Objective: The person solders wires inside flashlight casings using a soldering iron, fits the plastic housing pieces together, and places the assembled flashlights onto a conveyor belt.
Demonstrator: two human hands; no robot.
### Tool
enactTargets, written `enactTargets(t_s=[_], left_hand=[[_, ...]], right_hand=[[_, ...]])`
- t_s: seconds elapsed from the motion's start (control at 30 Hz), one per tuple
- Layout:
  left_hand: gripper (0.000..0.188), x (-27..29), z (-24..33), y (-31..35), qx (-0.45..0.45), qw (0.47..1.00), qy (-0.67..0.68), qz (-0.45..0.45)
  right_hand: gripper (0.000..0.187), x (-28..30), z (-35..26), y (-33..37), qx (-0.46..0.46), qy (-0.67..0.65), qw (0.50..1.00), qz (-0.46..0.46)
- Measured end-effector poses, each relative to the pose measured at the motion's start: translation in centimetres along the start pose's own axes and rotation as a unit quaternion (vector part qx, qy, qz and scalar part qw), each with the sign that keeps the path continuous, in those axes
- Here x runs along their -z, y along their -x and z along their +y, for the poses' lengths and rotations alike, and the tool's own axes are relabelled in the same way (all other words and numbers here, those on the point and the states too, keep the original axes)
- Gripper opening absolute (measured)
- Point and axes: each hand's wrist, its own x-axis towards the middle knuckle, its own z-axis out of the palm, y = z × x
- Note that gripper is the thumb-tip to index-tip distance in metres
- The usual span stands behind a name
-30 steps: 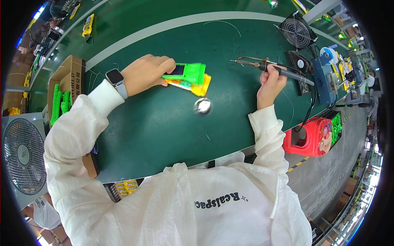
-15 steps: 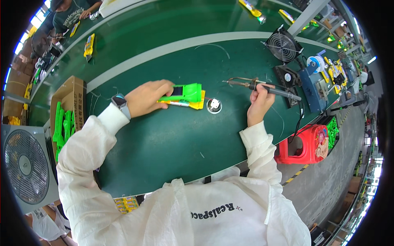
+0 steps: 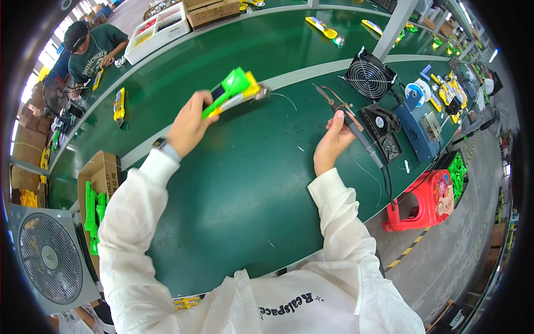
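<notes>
In my left hand (image 3: 189, 127), raised toward the far side of the green table (image 3: 239, 200), is a torch-like plastic casing. Its green shell (image 3: 235, 83) lies against a yellow shell (image 3: 252, 91), and a dark panel shows near my fingers. A blurred silvery round part (image 3: 262, 92) is at the casing's far end; whether it is joined on cannot be made out. My right hand (image 3: 332, 143) is closed round the dark handle of a soldering iron (image 3: 367, 146). The iron points up and left, away from the casing, with a thin metal guide beside its tip.
A black fan (image 3: 367, 79), an iron stand (image 3: 380, 121) and a blue soldering station (image 3: 416, 131) are at the right. Beyond the rail, a green conveyor (image 3: 245, 42) carries yellow casings. A carton (image 3: 103, 170) of green shells stands left. A red stool (image 3: 414, 209) is lower right.
My left hand has lifted the casing up and away from me, and the silvery round part has left the tabletop. My right hand with the soldering iron has shifted slightly left, its tip tilting upward.
</notes>
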Motion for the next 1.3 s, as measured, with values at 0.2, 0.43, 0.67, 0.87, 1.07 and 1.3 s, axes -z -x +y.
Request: enactTargets(t_s=[0.2,0.43,0.67,0.87,1.07,1.3], left_hand=[[0.043,-6.0,-2.6,-14.2,0.004,0.997,-0.053,0.056],[0.042,-11.5,-5.9,-16.6,0.062,0.988,-0.143,-0.023],[0.025,-10.6,-6.2,-17.5,0.028,0.991,-0.126,-0.026],[0.020,-15.3,-4.4,-28.5,0.016,0.997,-0.003,0.078],[0.045,-25.9,-2.4,-43.6,0.208,0.961,0.109,-0.149],[0.045,-31.2,-2.7,-48.6,0.287,0.954,0.001,-0.081]], right_hand=[[0.036,0.5,2.4,-1.1,0.002,0.040,0.999,-0.011],[0.034,0.5,2.7,-0.2,-0.038,0.034,0.999,-0.019],[0.032,0.1,1.9,-0.1,0.022,0.069,0.997,0.005],[0.035,0.4,1.7,-0.4,0.055,0.129,0.989,0.038],[0.034,0.2,1.1,-0.3,-0.015,0.050,0.994,0.091],[0.035,-0.1,0.2,-0.4,0.001,0.107,0.992,0.063]])
